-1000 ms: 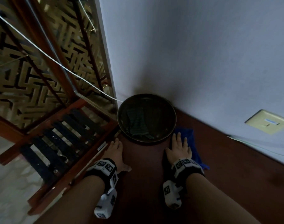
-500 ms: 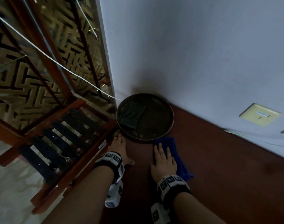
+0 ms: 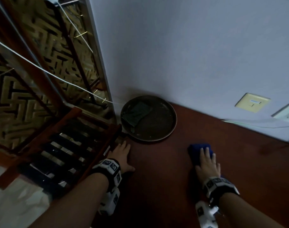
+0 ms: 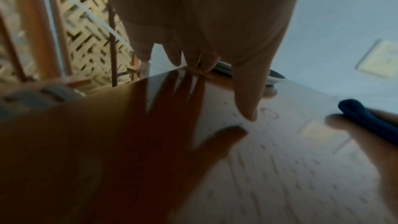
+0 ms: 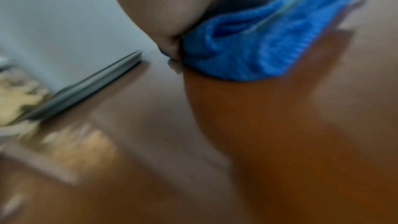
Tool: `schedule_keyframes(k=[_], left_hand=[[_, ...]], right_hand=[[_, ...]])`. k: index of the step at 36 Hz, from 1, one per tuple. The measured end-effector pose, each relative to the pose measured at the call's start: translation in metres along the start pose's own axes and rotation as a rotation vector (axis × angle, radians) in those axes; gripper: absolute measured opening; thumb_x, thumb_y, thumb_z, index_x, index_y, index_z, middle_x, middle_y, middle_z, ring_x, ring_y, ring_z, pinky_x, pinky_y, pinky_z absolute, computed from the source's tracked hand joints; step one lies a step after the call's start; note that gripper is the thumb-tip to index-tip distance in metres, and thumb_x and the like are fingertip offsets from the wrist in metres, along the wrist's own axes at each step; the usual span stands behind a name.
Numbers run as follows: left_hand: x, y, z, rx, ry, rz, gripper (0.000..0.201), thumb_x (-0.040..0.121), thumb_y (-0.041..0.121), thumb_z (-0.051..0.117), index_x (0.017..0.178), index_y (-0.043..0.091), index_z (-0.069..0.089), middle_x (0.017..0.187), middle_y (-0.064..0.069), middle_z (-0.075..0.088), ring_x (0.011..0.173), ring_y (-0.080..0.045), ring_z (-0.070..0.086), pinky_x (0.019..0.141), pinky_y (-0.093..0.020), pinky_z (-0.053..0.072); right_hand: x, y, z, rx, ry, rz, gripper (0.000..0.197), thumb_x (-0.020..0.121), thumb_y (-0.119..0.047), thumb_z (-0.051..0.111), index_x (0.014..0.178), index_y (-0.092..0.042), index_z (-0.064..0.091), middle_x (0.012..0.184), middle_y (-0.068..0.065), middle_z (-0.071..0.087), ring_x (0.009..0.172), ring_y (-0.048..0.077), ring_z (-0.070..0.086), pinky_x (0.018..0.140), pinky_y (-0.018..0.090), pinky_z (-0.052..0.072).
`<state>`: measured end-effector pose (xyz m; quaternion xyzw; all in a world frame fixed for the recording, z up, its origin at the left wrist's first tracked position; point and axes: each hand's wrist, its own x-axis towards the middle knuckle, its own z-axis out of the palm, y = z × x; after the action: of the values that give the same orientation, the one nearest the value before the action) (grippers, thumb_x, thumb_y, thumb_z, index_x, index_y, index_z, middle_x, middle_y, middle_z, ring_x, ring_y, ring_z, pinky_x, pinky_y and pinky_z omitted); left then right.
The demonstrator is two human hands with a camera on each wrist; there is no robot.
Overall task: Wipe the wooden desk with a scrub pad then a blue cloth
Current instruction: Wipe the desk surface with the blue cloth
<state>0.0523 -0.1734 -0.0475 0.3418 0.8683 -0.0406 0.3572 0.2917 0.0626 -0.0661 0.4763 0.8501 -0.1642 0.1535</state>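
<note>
My right hand (image 3: 206,159) lies flat, fingers straight, pressing a folded blue cloth (image 3: 196,149) onto the dark reddish wooden desk (image 3: 157,186). The right wrist view shows the blue cloth (image 5: 258,43) bunched under my palm, blurred. The left hand (image 3: 121,153) rests flat near the desk's left edge, fingers spread, holding nothing; the left wrist view shows its fingers (image 4: 245,94) over the glossy desk (image 4: 280,168), with the blue cloth (image 4: 370,118) at the right. A dark green scrub pad (image 3: 134,114) lies in a round dark tray (image 3: 170,127) in the desk's back left corner.
A grey wall (image 3: 189,55) runs along the desk's back edge, with a beige switch plate (image 3: 252,102) and a white socket (image 3: 286,112). Left of the desk stand a red wooden slatted frame (image 3: 61,145), a patterned screen and a white cable (image 3: 47,73).
My right hand has slid the blue cloth from beside the tray rightward across the desk. The left hand has stayed put by the left edge. My head view has shifted.
</note>
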Motion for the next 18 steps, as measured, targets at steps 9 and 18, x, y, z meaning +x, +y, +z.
schedule_keyframes(k=[9,18], left_hand=[[-0.007,-0.023,0.006,-0.069,0.040,0.068,0.108,0.081,0.054,0.068,0.154,0.021,-0.005,0.161,0.001,-0.014,0.148,-0.022,-0.009,0.117,-0.051,0.006],[-0.004,-0.039,0.011,-0.127,0.095,0.119,0.077,0.097,0.037,0.051,0.155,0.018,0.004,0.162,-0.001,-0.006,0.149,-0.023,-0.004,0.119,-0.047,0.013]], right_hand=[[-0.009,-0.071,0.022,0.170,0.002,0.225,0.070,0.093,-0.054,0.027,0.148,-0.034,-0.010,0.157,-0.006,-0.018,0.144,0.024,-0.015,0.117,0.048,0.000],[-0.035,-0.140,0.044,0.180,0.023,0.321,0.073,0.092,-0.054,0.027,0.148,-0.028,-0.012,0.157,-0.002,-0.018,0.144,0.028,-0.014,0.116,0.050,0.001]])
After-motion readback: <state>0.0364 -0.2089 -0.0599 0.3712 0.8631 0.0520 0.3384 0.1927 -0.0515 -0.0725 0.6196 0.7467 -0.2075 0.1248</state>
